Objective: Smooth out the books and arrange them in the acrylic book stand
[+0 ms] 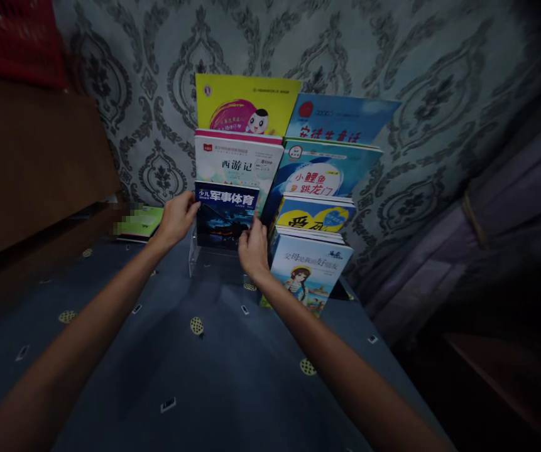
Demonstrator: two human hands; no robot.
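A small dark blue book (pixel 227 216) with white Chinese lettering stands upright at the front left of a clear stand (pixel 193 254). My left hand (pixel 176 216) pinches its upper left edge. On the other side, my right hand (pixel 254 250) grips the right edge with the fingers closed. Right behind it rises a white book (pixel 237 157), and above that a yellow book (pixel 249 94). To the right, a second column has a light blue book (pixel 312 270) in front, a yellow-and-blue book (pixel 315 216), a teal book (pixel 333 169) and a blue book (pixel 345 116).
Flat on the table (pixel 124 376) at the left lies a green book (pixel 141 223). A brown wooden board (pixel 34 169) and a red basket (pixel 13 41) are at the far left. Patterned wallpaper (pixel 157 63) is behind; a purple curtain (pixel 421 251) hangs at the right.
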